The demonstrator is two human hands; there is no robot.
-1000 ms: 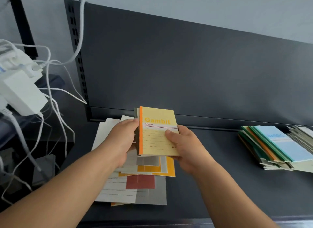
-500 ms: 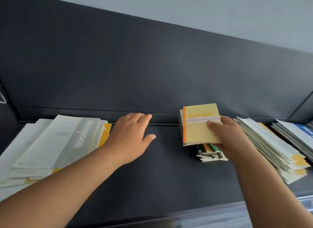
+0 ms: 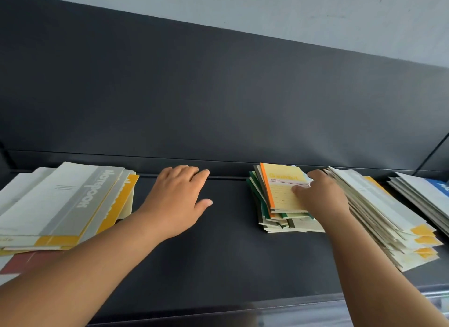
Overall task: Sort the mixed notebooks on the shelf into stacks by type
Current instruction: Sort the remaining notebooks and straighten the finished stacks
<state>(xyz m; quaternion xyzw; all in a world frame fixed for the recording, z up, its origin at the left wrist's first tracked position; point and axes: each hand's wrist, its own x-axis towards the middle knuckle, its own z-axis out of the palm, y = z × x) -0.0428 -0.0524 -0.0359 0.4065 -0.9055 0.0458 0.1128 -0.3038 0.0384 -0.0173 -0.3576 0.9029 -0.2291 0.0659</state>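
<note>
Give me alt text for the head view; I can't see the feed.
The right hand holds a yellow notebook on top of a stack of small notebooks on a dark shelf. The left hand is open over the shelf, beside a pile of larger notebooks at left; a white-and-yellow stack lies at right.

Yellow orange-spined notebook (image 3: 284,188) flat atop small notebook stack (image 3: 272,217)

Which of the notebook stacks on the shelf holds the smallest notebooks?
The stack under the right hand, topped by a yellow notebook with an orange spine; the stacks beside it hold larger notebooks.
</note>
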